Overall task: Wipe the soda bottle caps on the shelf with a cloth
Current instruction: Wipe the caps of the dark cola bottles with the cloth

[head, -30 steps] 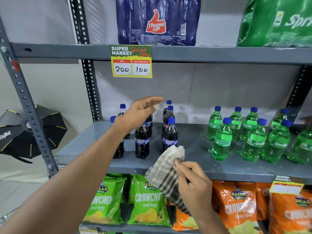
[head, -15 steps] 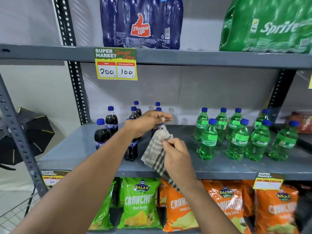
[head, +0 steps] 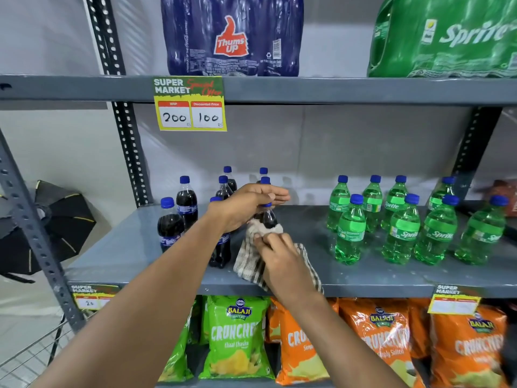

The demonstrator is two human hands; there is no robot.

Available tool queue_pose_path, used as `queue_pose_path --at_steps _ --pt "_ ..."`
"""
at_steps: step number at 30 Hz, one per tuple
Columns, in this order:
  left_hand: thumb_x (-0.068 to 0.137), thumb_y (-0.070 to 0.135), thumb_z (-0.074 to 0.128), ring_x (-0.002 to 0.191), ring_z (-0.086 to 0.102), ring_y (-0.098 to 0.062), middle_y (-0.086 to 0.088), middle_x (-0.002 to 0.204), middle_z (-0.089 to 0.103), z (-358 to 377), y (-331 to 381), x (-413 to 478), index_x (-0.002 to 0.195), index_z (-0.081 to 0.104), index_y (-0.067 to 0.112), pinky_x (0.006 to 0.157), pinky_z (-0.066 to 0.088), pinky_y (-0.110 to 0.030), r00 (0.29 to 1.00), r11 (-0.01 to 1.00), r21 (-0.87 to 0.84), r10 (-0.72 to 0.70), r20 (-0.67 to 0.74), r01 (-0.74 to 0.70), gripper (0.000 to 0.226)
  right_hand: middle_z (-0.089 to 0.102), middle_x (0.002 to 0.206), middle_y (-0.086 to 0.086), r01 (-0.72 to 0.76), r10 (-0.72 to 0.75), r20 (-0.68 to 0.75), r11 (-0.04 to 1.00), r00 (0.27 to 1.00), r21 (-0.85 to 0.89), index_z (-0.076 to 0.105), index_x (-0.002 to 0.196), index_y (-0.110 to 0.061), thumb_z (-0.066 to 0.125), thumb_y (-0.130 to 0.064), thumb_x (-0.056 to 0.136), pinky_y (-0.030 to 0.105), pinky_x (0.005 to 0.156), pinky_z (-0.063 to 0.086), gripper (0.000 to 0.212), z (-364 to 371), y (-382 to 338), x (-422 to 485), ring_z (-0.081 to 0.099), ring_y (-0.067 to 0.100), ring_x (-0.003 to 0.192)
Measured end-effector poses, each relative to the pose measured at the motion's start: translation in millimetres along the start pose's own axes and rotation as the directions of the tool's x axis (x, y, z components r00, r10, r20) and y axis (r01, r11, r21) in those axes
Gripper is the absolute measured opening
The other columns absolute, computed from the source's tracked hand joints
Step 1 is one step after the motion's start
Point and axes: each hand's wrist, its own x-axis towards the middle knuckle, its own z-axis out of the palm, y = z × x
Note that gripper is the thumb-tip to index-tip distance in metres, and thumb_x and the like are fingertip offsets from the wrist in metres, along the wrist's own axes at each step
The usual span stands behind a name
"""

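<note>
Several dark cola bottles with blue caps stand on the left of the grey middle shelf [head: 128,247]. My left hand [head: 246,204] covers the top of the front cola bottle [head: 269,218], fingers curled over its cap. My right hand [head: 282,256] holds a checked cloth [head: 249,261] pressed against that bottle's body just below. Other blue caps [head: 184,179] show behind and to the left. Several green Sprite bottles [head: 349,231] with blue caps stand on the right of the same shelf.
Shrink-wrapped Thums Up [head: 232,37] and Sprite [head: 447,37] packs sit on the upper shelf. A price tag [head: 190,105] hangs from its edge. Green and orange chip bags [head: 237,337] fill the shelf below. A dark folded umbrella [head: 56,228] stands left of the rack.
My left hand came down from above the cola bottles and closed over the front bottle's top. My right hand lifted the cloth from the shelf edge up against that bottle.
</note>
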Motion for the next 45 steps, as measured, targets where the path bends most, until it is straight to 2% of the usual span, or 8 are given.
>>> queue_pose_path --at_steps 6,10,15,21,25,29,36,45 --pt "0.099 -0.005 0.04 0.127 0.06 -0.023 -0.016 0.13 0.066 4 -6 1 0.121 0.066 0.007 0.115 0.038 -0.037 0.997 0.994 -0.09 0.053 -0.057 -0.058 0.036 0.059 0.103 0.005 -0.04 0.036 0.077 0.998 0.996 0.047 0.067 0.12 -0.006 0.06 0.007 0.075 0.041 0.07 0.057 0.048 6 3 -16 0.048 0.026 0.098" --pt "0.098 -0.005 0.04 0.125 0.061 -0.024 -0.018 0.129 0.067 3 -7 1 0.122 0.066 0.003 0.115 0.038 -0.038 0.998 0.992 -0.115 0.052 -0.043 -0.057 0.036 0.061 0.1 0.009 -0.078 0.087 -0.065 0.988 0.994 0.13 0.068 0.12 -0.003 0.039 -0.004 0.085 0.04 0.07 0.05 0.045 -3 3 3 0.047 0.026 0.092" --pt "0.097 -0.006 0.038 0.12 0.066 -0.02 -0.015 0.125 0.07 3 0 0 0.124 0.065 -0.001 0.107 0.045 -0.032 0.999 0.996 -0.084 0.009 -0.039 -0.012 0.038 0.063 0.099 0.012 -0.1 0.115 -0.16 0.99 0.981 0.099 0.071 0.107 0.001 0.045 0.004 0.079 0.039 0.07 0.049 0.038 -10 -5 29 0.05 0.03 0.089" --pt "0.098 -0.006 0.037 0.123 0.063 -0.021 -0.013 0.126 0.069 1 0 2 0.12 0.066 0.004 0.114 0.04 -0.037 1.0 0.999 -0.051 0.004 -0.02 -0.005 0.038 0.063 0.095 0.006 0.011 -0.01 -0.03 1.0 0.999 0.019 0.072 0.103 -0.004 0.052 0.001 0.078 0.037 0.077 0.052 0.032 -2 -4 2 0.052 0.027 0.089" --pt "0.099 -0.005 0.037 0.124 0.063 -0.021 -0.012 0.126 0.069 1 0 2 0.117 0.068 0.009 0.116 0.038 -0.04 1.0 0.999 -0.051 0.007 -0.014 -0.007 0.038 0.064 0.098 0.005 -0.02 0.017 0.056 0.998 0.998 0.055 0.069 0.117 -0.002 0.067 0.015 0.062 0.04 0.076 0.056 0.057 5 0 -18 0.056 0.028 0.092" --pt "0.1 -0.005 0.036 0.125 0.061 -0.022 -0.015 0.13 0.067 0 0 0 0.125 0.063 0.002 0.115 0.039 -0.037 1.0 0.999 -0.048 0.006 -0.016 -0.006 0.037 0.064 0.098 0.006 -0.056 0.057 -0.009 0.991 0.998 0.12 0.07 0.116 -0.004 0.048 0.006 0.075 0.038 0.081 0.054 0.047 -1 5 -14 0.055 0.028 0.093" --pt "0.098 -0.006 0.038 0.122 0.064 -0.022 -0.019 0.129 0.067 3 4 0 0.126 0.062 -0.004 0.106 0.047 -0.029 1.0 0.998 -0.07 -0.01 -0.027 0.008 0.037 0.066 0.094 0.009 -0.079 0.097 -0.129 0.987 0.987 0.141 0.073 0.108 0.001 0.066 0.016 0.074 0.036 0.072 0.049 0.038 -15 4 28 0.051 0.026 0.089" --pt "0.1 -0.005 0.036 0.124 0.062 -0.022 -0.012 0.125 0.069 2 4 0 0.115 0.068 0.009 0.115 0.038 -0.039 1.0 0.999 -0.031 -0.017 -0.012 0.016 0.039 0.065 0.092 0.004 -0.018 0.018 -0.004 0.999 1.0 0.048 0.074 0.098 -0.003 0.061 0.008 0.072 0.035 0.076 0.051 0.031 -8 -4 2 0.053 0.025 0.088"
